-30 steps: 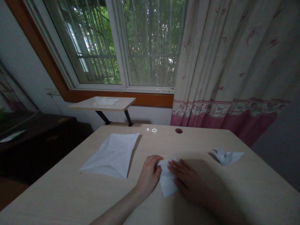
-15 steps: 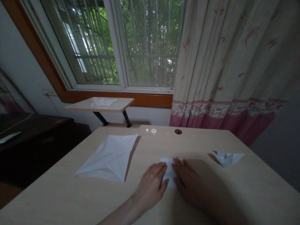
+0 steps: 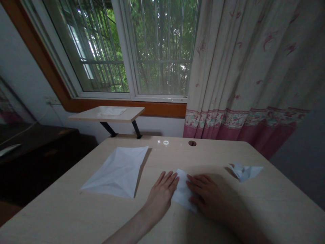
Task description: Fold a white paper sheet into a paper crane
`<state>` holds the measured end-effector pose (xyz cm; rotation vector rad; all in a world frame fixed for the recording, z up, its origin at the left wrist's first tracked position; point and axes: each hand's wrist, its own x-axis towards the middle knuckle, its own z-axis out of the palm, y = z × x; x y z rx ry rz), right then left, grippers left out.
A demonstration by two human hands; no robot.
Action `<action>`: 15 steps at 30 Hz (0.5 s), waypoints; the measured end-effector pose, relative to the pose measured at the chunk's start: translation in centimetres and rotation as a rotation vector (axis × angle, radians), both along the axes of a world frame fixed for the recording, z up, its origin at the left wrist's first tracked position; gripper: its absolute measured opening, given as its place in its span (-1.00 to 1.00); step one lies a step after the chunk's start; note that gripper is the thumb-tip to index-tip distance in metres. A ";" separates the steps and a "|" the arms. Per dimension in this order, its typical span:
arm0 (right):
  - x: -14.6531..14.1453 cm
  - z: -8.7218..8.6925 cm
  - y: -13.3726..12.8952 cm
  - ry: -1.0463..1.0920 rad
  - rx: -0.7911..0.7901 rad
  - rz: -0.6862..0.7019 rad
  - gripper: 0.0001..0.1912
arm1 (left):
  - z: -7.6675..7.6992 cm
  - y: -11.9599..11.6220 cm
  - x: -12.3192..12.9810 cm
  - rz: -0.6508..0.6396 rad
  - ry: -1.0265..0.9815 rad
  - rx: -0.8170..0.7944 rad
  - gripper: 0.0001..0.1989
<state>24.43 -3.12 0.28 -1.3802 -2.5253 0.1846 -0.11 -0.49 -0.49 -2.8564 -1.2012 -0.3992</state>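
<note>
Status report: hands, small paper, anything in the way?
Left hand, right hand: both on small paper. Paper on desk, between hands. Large sheet left, folded piece right; neither in the way.

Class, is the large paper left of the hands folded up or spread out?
Spread out: the large paper lies open on the desk, four corners visible and creases crossing it.

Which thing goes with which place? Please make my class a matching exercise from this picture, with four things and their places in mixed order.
Things:
1. small paper
2. large sheet
3. folded paper shape
4. curtain

Places:
A. lying left of the left hand
B. hanging beside the window
C. between the left hand and the right hand
D. lying right of the right hand

Pairs: 1-C, 2-A, 3-D, 4-B
</note>
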 end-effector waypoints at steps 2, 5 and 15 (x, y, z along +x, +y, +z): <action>0.1 0.4 0.0 -0.001 -0.010 0.038 -0.45 | -0.1 0.2 -0.2 0.021 -0.006 0.011 -0.38; 0.2 0.6 0.1 0.015 -0.022 0.130 -0.35 | 0.0 0.3 -0.3 0.037 -0.041 0.023 -0.38; -0.5 1.3 -0.6 0.094 -0.036 0.079 -0.37 | 0.6 0.4 -0.1 0.076 -0.187 0.016 -0.56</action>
